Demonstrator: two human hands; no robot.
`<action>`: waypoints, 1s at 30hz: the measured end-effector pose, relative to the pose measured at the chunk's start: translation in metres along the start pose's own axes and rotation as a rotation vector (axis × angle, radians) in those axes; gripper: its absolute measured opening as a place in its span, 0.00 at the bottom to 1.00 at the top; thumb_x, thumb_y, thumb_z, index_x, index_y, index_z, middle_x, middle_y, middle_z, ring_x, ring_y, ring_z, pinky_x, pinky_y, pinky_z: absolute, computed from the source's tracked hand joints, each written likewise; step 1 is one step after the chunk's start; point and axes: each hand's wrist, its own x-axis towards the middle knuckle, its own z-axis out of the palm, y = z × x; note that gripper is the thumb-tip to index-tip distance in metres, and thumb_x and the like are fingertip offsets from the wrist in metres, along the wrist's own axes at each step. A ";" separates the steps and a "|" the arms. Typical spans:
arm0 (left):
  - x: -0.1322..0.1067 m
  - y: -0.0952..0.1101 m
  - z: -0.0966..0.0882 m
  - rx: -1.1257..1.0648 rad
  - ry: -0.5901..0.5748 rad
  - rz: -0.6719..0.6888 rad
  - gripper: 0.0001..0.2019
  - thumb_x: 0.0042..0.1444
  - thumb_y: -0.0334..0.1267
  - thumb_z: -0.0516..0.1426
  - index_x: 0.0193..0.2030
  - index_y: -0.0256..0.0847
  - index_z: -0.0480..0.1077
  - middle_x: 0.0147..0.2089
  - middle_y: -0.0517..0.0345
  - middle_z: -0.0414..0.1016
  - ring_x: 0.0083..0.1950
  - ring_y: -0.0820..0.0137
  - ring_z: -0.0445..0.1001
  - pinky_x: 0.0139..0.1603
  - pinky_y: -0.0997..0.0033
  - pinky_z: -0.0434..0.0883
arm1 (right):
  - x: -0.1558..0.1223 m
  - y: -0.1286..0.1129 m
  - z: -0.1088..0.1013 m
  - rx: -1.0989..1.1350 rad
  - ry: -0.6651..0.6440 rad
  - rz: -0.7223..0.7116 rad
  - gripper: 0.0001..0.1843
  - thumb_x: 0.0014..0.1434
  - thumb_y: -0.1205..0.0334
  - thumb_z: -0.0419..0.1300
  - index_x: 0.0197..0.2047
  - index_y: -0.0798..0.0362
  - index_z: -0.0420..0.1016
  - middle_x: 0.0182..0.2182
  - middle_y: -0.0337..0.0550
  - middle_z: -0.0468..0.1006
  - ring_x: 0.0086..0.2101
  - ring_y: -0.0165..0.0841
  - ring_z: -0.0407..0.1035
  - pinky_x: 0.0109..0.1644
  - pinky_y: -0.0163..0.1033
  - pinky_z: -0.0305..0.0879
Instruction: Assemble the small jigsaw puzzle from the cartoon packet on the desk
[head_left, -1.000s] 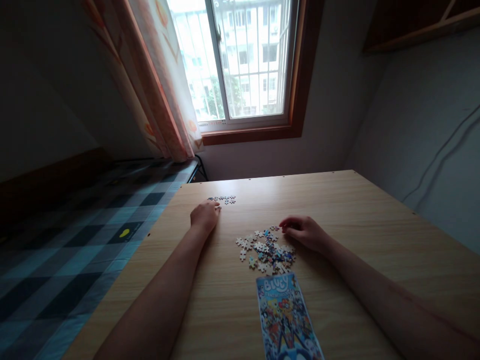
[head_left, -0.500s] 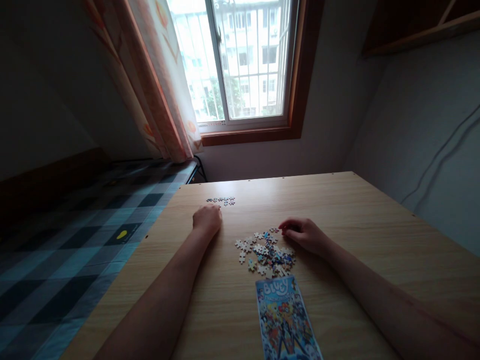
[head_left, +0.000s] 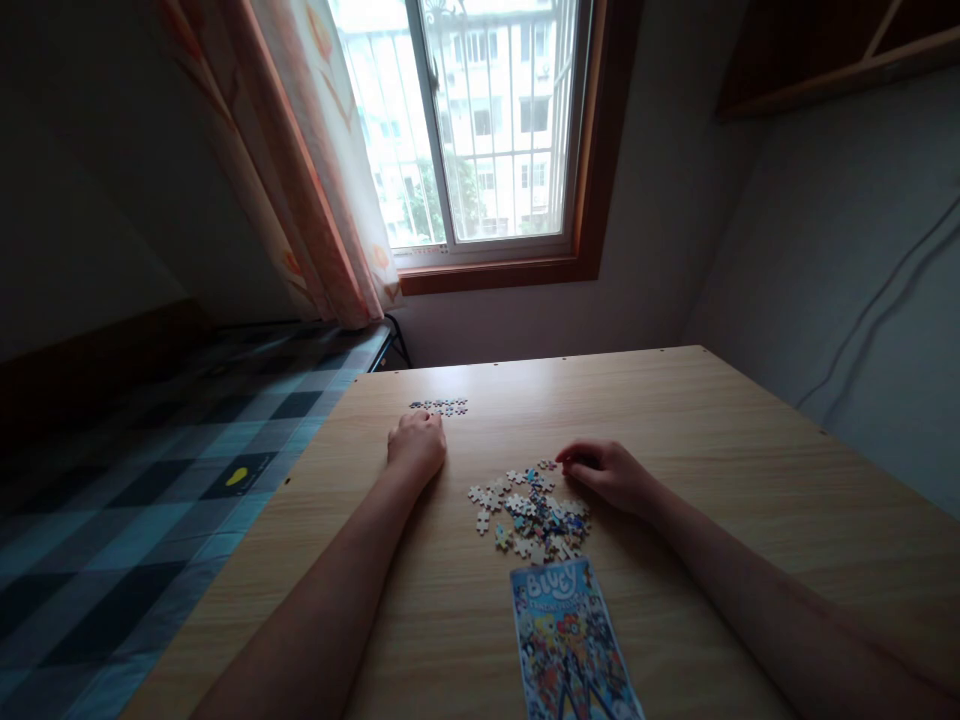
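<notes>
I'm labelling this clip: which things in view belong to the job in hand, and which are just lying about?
Apparently in use: heaped jigsaw pieces by the right hand; laid-out jigsaw pieces just beyond the left hand; Bluey picture.
Just around: checked bed cover, floral curtain, barred window, wall shelf.

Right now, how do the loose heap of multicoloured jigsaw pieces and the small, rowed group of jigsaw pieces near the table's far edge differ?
The loose heap is jumbled and overlapping; the small group lies in rough rows.
The heap holds more pieces than the group.
The heap sits nearer the camera, beside the right hand; the group lies beyond the left hand.
Both rest on the pale wood-grain table.
</notes>
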 end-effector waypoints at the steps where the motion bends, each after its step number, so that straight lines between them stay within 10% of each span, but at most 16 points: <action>1: 0.000 0.001 0.001 0.004 -0.002 -0.006 0.19 0.67 0.39 0.44 0.48 0.42 0.76 0.53 0.46 0.74 0.53 0.57 0.68 0.49 0.59 0.68 | 0.000 0.000 0.000 0.002 -0.001 -0.002 0.12 0.55 0.61 0.59 0.41 0.53 0.81 0.34 0.44 0.82 0.33 0.34 0.74 0.39 0.36 0.67; 30: 0.000 0.009 0.003 0.011 -0.017 -0.053 0.21 0.66 0.36 0.44 0.56 0.39 0.72 0.57 0.41 0.72 0.56 0.54 0.67 0.50 0.55 0.67 | 0.000 0.000 0.000 -0.022 0.005 -0.022 0.12 0.56 0.63 0.59 0.41 0.53 0.81 0.32 0.42 0.81 0.32 0.32 0.73 0.36 0.35 0.66</action>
